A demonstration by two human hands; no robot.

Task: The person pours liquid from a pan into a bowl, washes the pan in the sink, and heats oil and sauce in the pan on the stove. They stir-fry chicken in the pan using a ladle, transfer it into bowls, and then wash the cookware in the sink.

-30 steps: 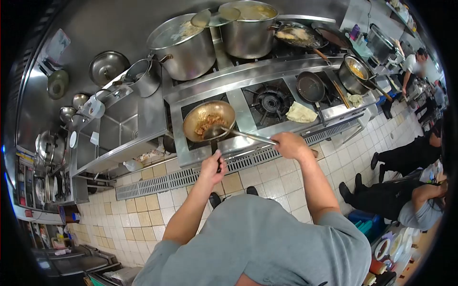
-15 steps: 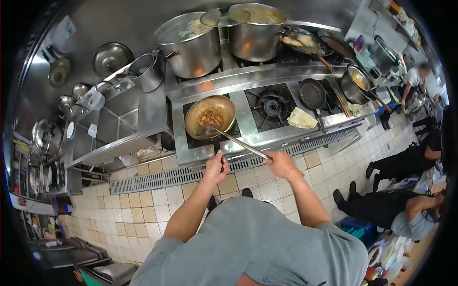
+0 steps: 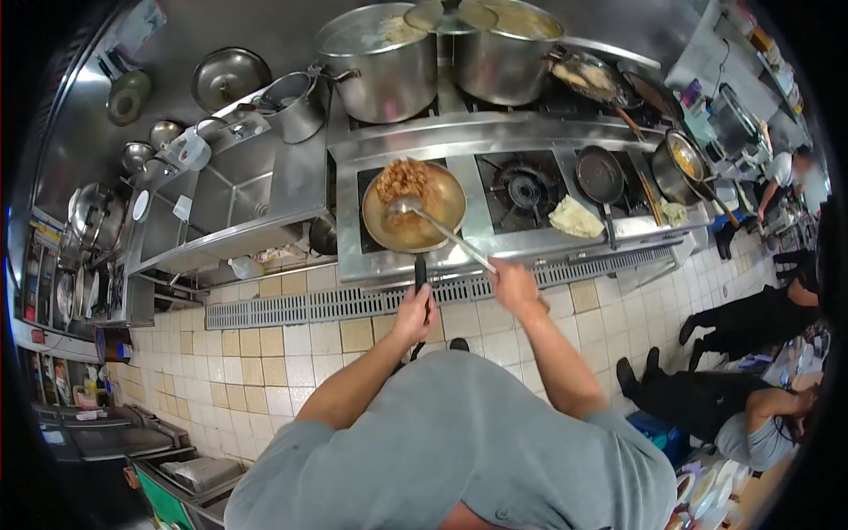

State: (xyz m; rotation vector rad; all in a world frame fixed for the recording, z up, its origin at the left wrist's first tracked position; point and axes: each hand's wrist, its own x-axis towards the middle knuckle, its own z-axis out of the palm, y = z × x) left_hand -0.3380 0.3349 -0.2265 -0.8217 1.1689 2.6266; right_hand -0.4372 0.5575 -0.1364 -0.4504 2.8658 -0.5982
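Left hand (image 3: pixel 415 315) was closed on handle (image 3: pixel 420 270), right hand (image 3: pixel 518 287) on ladle (image 3: pixel 450 235); food (image 3: pixel 402 180) looked browned — but lay in the pan (image 3: pixel 447 192), near the stove's (image 3: pixel 468 170) left edge.

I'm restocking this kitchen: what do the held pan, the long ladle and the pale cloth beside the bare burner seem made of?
Pan: metal, worn semi-gloss, shown by its golden-brown sheen; which metal is unclear.
Ladle: probably stainless steel, smooth, going by its silvery shine.
Cloth: fabric, perhaps cotton, matte, judging by its soft, creased look.
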